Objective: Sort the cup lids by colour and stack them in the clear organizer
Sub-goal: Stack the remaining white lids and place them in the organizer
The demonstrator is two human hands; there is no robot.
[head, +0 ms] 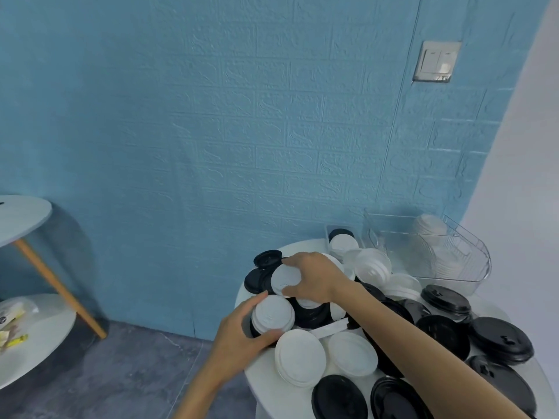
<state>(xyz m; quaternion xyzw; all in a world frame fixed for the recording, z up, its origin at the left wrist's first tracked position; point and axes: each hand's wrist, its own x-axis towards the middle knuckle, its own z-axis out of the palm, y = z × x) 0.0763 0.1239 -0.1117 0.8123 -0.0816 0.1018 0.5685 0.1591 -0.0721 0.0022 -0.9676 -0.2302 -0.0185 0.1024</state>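
A heap of white and black cup lids covers the round white table [263,376]. My left hand [242,337] grips a short stack of white lids [273,313] at the table's left side. Just above it, my right hand [314,278] closes on a single white lid [282,279]. Loose white lids [301,361] lie in front, and black lids [499,340] spread to the right. The clear organizer [435,255] stands at the back right against the wall, with white lids stacked in its right compartment.
A small clear box [341,237] with a white and a black lid sits left of the organizer. The blue wall rises right behind the table. A two-tier white side table [27,216] with wooden legs stands to the left across grey floor.
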